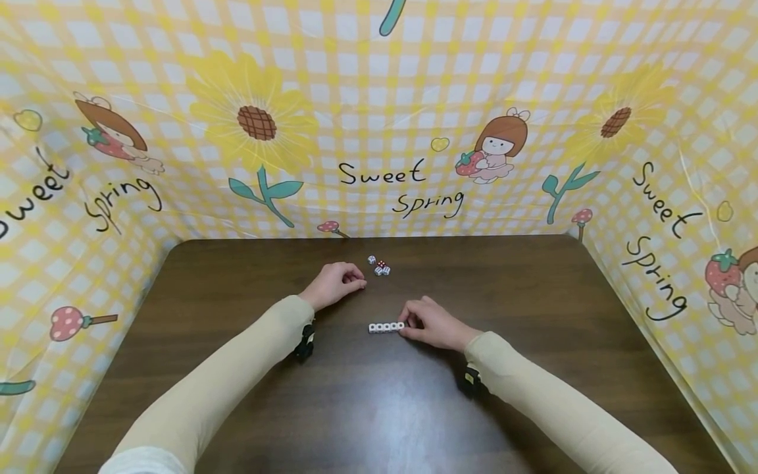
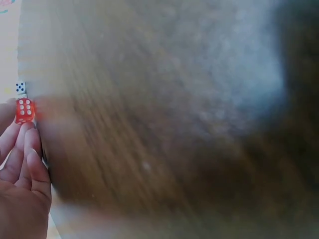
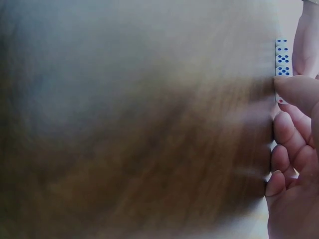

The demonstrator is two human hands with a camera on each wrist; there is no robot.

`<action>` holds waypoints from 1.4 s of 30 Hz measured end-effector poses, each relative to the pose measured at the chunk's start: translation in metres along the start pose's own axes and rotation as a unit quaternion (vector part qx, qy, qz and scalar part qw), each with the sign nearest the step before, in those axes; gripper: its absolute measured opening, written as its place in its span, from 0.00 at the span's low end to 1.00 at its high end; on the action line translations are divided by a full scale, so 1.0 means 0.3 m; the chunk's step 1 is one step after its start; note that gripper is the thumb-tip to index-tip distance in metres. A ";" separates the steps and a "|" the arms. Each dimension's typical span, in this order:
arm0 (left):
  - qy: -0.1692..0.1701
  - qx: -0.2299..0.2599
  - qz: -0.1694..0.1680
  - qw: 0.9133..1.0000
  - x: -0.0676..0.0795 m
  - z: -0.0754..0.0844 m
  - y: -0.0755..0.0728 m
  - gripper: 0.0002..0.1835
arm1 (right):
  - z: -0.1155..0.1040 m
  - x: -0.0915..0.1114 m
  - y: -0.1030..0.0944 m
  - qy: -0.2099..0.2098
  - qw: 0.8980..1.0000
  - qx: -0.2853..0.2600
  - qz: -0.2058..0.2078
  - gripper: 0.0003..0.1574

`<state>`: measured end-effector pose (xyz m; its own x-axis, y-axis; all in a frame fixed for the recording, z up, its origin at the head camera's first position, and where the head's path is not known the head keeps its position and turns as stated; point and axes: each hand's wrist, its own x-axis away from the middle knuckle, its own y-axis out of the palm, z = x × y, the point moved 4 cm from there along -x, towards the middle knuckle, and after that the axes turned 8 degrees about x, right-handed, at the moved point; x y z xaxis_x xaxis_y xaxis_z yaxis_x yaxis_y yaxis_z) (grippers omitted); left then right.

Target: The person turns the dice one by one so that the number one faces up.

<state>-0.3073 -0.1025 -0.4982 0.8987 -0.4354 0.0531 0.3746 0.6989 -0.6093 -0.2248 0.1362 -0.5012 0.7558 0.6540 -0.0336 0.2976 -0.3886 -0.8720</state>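
Observation:
A straight row of several white dice (image 1: pixel 386 327) stands on the table, dotted faces up. At its right end my right hand (image 1: pixel 435 324) pinches the last die between thumb and index finger. In the right wrist view the thumb (image 3: pixel 299 92) covers part of the row, and blue-dotted faces (image 3: pixel 283 64) show past it. Farther back lies a loose cluster with a red die (image 1: pixel 381 264) and white dice (image 1: pixel 371 260). Just left of and nearer than that cluster, my left hand (image 1: pixel 336 284) hovers low with loosely bent fingers, holding nothing. The red die (image 2: pixel 25 109) shows beyond its fingertips in the left wrist view.
The dark wooden table (image 1: pixel 237 395) runs back to a yellow checked cloth (image 1: pixel 379 118) that hangs behind and on both sides. Wrist cameras (image 1: pixel 304 342) are strapped at both cuffs. Glare lies on the front part of the tabletop.

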 end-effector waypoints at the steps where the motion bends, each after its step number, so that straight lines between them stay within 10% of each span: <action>1: 0.001 0.002 0.000 1.000 0.002 -0.001 -0.001 0.10 | 0.000 0.000 0.000 0.000 1.000 0.000 0.000 0.07; 24: 0.030 -0.005 -0.032 0.999 0.054 0.021 -0.004 0.06 | -0.003 -0.002 0.009 -0.003 1.000 0.000 -0.003 0.08; 42: 0.041 -0.018 -0.038 0.998 0.188 0.044 0.050 0.07 | 0.000 -0.002 0.000 -0.006 1.000 0.005 -0.001 0.08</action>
<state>-0.2481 -0.1090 -0.4939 0.8460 -0.5320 0.0370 0.4310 0.6412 -0.6348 -0.2252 0.1359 -0.5012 0.7486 0.6620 -0.0369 0.2935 -0.3808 -0.8769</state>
